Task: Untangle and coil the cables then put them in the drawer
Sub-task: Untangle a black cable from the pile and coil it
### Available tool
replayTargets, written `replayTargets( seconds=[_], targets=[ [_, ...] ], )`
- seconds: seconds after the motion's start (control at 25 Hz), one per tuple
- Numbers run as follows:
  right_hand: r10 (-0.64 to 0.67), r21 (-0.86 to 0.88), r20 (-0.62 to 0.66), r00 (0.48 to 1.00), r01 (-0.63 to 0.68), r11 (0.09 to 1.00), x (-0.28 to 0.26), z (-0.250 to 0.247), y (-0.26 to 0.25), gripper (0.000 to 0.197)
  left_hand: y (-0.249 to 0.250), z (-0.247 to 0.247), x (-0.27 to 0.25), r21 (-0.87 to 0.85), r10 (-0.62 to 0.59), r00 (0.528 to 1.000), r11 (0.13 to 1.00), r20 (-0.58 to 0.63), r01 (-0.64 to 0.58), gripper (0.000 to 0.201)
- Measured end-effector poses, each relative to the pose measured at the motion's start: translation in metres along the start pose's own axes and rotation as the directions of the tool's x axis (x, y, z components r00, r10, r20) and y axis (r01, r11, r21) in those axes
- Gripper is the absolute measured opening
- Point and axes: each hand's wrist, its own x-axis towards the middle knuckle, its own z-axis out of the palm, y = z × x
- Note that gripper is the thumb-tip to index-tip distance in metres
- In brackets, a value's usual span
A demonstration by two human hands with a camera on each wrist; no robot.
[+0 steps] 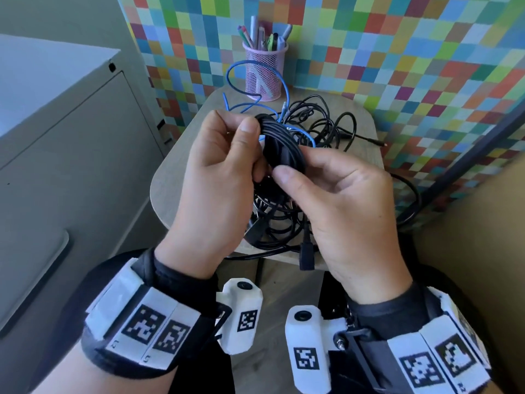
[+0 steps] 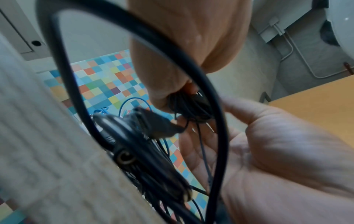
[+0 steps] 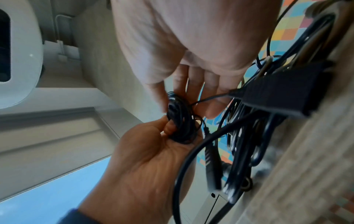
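We see both hands raised above the counter [image 1: 167, 177], sharing one black coil [image 1: 279, 146]. The left hand [image 1: 218, 177] pinches the coil's upper edge between thumb and curled fingers [image 1: 224, 120]. The right hand [image 1: 346, 211] grips the lower edge, thumb on the near side and fingers wrapped behind. In the right wrist view the coil [image 3: 180, 121] sits between the two hands as a tight bundle of thin black loops, with one thin strand running off toward the pile on the counter.

Under the hands lies the tangle [image 1: 312, 129] of black cables, still unsorted, spread over most of the counter. A blue cable [image 1: 255, 78] arches up out of it at the far side, just in front of a pink mesh cup [image 1: 264, 72] full of pens. A black plug [image 1: 306, 254] hangs over the near edge of the counter. One thick black loop [image 1: 409, 200] droops past the right edge.

A grey cabinet [image 1: 71, 143] stands to the left, and we cannot make out a drawer front clearly.
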Motion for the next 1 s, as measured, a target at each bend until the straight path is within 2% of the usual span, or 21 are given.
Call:
replayTargets(
  seconds=[0.08,0.2,0.32,0.52,0.72,0.84,1.0],
  targets=[
    [-0.005,-0.025,-0.054,0.999,0.004,1.0,0.002,-0.001,0.001,0.018,-0.002,-0.002,-0.001,0.134,0.062,0.996,0.989,0.067,-0.07,0.012],
    [0.047,0.065,-0.113,0.992,-0.039,0.997,0.005,-0.003,-0.001,0.021,-0.005,-0.007,-0.001,0.368,0.119,0.975,0.912,0.189,-0.183,0.013],
    [0.103,0.166,-0.068,0.992,-0.091,0.982,0.004,-0.001,-0.004,0.027,-0.005,-0.012,0.001,0.475,0.113,0.975,0.858,0.193,-0.194,0.019],
    [0.166,0.112,0.03,0.986,-0.169,0.979,0.006,-0.007,-0.005,0.03,-0.003,-0.012,-0.001,0.397,0.069,0.979,0.907,0.194,-0.143,0.02],
    [0.127,0.005,-0.02,0.992,-0.127,0.992,0.007,-0.011,-0.002,0.027,-0.003,-0.01,-0.001,0.362,0.027,0.979,0.927,0.202,-0.101,0.017],
    [0.122,0.06,-0.067,0.99,-0.118,0.991,0.008,-0.01,0.0,0.018,-0.004,-0.005,-0.004,0.3,-0.027,0.976,0.953,0.216,-0.04,0.021],
    [0.151,0.132,-0.06,0.987,-0.142,0.981,0.009,-0.013,0.003,0.012,-0.002,-0.001,-0.007,0.181,-0.043,0.975,0.983,0.218,0.002,0.032]
  ],
)
